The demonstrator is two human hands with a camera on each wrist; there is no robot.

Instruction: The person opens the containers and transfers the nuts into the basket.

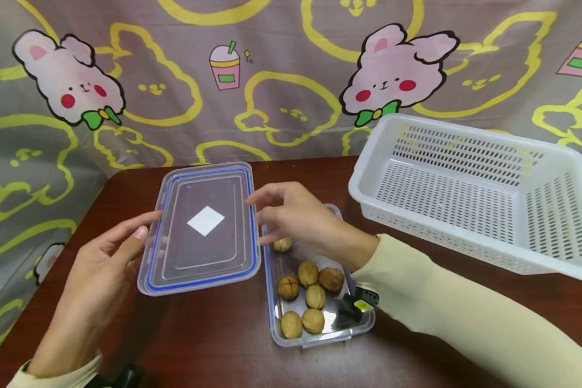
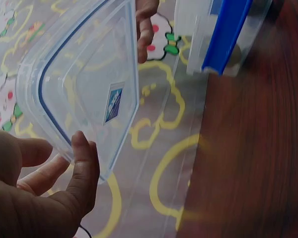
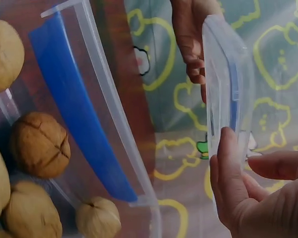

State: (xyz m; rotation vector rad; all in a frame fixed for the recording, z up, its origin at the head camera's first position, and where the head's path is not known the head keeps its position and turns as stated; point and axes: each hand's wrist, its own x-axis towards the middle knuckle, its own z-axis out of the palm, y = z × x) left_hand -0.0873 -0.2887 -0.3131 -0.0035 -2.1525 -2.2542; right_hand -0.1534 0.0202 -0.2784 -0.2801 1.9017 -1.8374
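Nearest to us, the open box (image 1: pixel 320 340) sat on the dark surface (image 1: pixel 213 334), its walnuts (image 1: pixel 315 296) lying loose inside. Our right sleeve (image 1: pixel 417 280) crossed above it, and a black device (image 1: pixel 351 308) at the wrist hung over the box's near end; we thought it wise to carry that wrist high, so that nothing knocked the rim or rolled the nuts. A blue clip (image 3: pixel 84 119) on the box's side was one more edge to keep clear of.

Just left of the box, we held the clear lid (image 1: pixel 206 250) up off the surface, between both hands. The fingers of our left hand (image 1: pixel 94 269) pinched its left edge, some of them showing through the plastic from beneath. Those of our right hand (image 1: pixel 303 218) were bent and pinched the opposite edge; how hard either thumb bore on it, we could not tell. Our best course was to grip lightly and equally, well out on the rim, and move both hands together, since thin plastic would likely bow or twist if one side led.

Beyond, to the right, the white basket (image 1: pixel 446 237) stood apart from the lid, before the patterned cloth (image 1: pixel 281 32), leaving our hands room.
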